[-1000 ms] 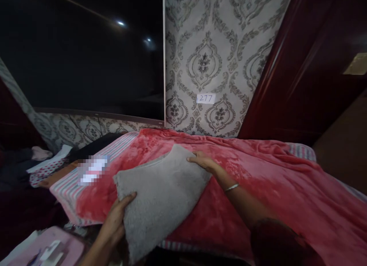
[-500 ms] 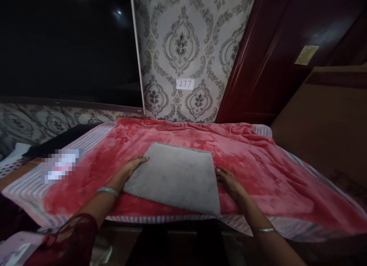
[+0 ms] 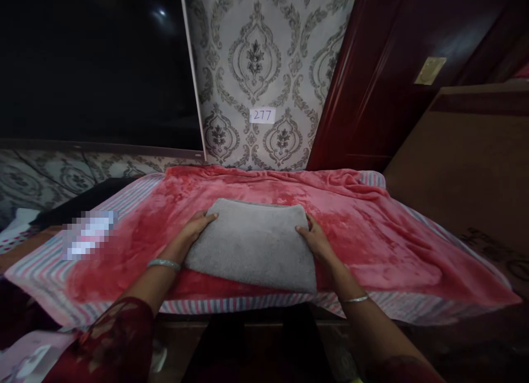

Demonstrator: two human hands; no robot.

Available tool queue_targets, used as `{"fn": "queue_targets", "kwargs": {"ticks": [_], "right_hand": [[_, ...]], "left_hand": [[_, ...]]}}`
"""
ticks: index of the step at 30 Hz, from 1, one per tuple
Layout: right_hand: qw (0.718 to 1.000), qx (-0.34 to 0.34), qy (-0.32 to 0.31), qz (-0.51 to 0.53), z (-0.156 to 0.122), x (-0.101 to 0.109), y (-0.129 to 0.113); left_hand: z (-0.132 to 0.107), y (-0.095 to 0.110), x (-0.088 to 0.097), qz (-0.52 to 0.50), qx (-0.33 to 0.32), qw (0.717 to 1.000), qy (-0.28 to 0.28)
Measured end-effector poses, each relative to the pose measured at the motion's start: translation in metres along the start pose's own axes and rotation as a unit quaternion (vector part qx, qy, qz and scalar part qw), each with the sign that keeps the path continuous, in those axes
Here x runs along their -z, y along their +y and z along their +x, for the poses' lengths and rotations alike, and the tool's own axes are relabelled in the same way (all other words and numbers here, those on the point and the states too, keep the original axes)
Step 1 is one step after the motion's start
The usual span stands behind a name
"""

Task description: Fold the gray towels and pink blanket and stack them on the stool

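- The grey, four-sided plush cloth (image 3: pixel 256 245) is over the near middle part of the red-and-pink plush blanket with a striped border (image 3: pixel 372 245); a second layer shows along the cloth's far edge. Whether that far edge is lifted off the blanket, I cannot tell.
- The left hand (image 3: pixel 196 227), above the blanket, grasps the cloth near its far left corner, thumb on top; its other fingers are mostly hidden.
- The right hand (image 3: pixel 316 237), also above the blanket, grips the cloth's right edge near the far corner, thumb on top and fingers curled behind the edge.
- A pale, patterned bangle (image 3: pixel 164 263) circles the left wrist and a thin silver-coloured bangle (image 3: pixel 356 299) the right, both over the blanket's near part.
- A pixelated pale patch (image 3: pixel 91 234) covers something at the blanket's left end.
- Beyond the blanket stands a wall with grey damask wallpaper (image 3: pixel 256 36), bearing a white paper label reading "277" (image 3: pixel 262 115).
- A large black flat screen (image 3: pixel 91 69) is behind the blanket's left part.
- A glossy dark-red wooden panel (image 3: pixel 384 69) rises behind its right part.
- A large brown cardboard box (image 3: pixel 463 168) stands to the blanket's right.
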State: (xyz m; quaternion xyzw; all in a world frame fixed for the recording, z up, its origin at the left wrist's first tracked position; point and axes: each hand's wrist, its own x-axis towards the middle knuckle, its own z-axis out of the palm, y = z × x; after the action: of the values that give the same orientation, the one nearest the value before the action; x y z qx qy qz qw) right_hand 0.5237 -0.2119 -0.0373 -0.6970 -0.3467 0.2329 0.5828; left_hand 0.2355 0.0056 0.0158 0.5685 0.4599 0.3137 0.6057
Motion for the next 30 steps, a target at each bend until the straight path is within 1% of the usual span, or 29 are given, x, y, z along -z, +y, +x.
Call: {"fn": "queue_targets", "kwargs": {"ticks": [2,4,6,7,9,11,13,14,15,16,18,20,21,23,25,27,28,30], "right_hand": [[1.000,0.014,-0.009,0.015,0.006,0.006,-0.017],[0.999,0.034,-0.011,0.023,0.018,0.012,-0.036],[0.998,0.049,-0.009,0.026,0.034,0.017,-0.051],[0.999,0.049,-0.010,0.017,0.042,0.017,-0.055],[0.998,0.028,-0.008,-0.057,0.054,0.016,-0.053],[0.987,-0.005,0.005,-0.158,0.058,0.010,-0.042],[0.974,-0.023,0.026,-0.224,0.056,0.003,-0.029],[0.969,-0.011,0.037,-0.246,0.053,-0.003,-0.025],[0.962,0.015,0.045,-0.268,0.051,-0.010,-0.023],[0.952,0.052,0.048,-0.297,0.050,-0.019,-0.026],[0.924,0.140,0.026,-0.355,0.048,-0.045,-0.039],[0.900,0.205,-0.030,-0.383,0.048,-0.081,-0.058],[0.891,0.228,-0.056,-0.390,0.048,-0.100,-0.065],[0.876,0.244,-0.097,-0.405,0.046,-0.135,-0.071],[0.862,0.236,-0.131,-0.428,0.042,-0.160,-0.063],[0.850,0.230,-0.156,-0.447,0.040,-0.170,-0.048],[0.845,0.232,-0.165,-0.453,0.041,-0.169,-0.041],[0.838,0.228,-0.169,-0.467,0.047,-0.154,-0.030]], "left_hand": [[0.001,0.007,0.002,0.010,-0.020,1.000,-0.020],[0.005,0.019,0.006,0.016,-0.066,0.997,-0.026],[0.009,0.030,0.011,0.034,-0.106,0.994,-0.011],[0.012,0.033,0.013,0.059,-0.115,0.992,0.004],[0.016,0.033,0.018,0.127,-0.109,0.985,0.039],[0.019,0.025,0.021,0.190,-0.103,0.974,0.071],[0.021,0.015,0.021,0.223,-0.118,0.964,0.089],[0.022,0.012,0.019,0.233,-0.132,0.959,0.090],[0.023,0.010,0.015,0.248,-0.151,0.953,0.082],[0.024,0.009,0.009,0.281,-0.176,0.941,0.066],[0.027,0.011,-0.008,0.377,-0.227,0.898,0.023],[0.030,0.011,-0.027,0.462,-0.260,0.848,-0.008],[0.032,0.009,-0.036,0.487,-0.267,0.832,-0.013],[0.034,0.000,-0.051,0.514,-0.268,0.815,-0.006],[0.036,-0.014,-0.057,0.560,-0.264,0.785,0.010],[0.038,-0.028,-0.058,0.598,-0.259,0.758,0.023],[0.038,-0.033,-0.057,0.607,-0.257,0.752,0.024],[0.041,-0.038,-0.055,0.616,-0.254,0.746,0.020]]}}
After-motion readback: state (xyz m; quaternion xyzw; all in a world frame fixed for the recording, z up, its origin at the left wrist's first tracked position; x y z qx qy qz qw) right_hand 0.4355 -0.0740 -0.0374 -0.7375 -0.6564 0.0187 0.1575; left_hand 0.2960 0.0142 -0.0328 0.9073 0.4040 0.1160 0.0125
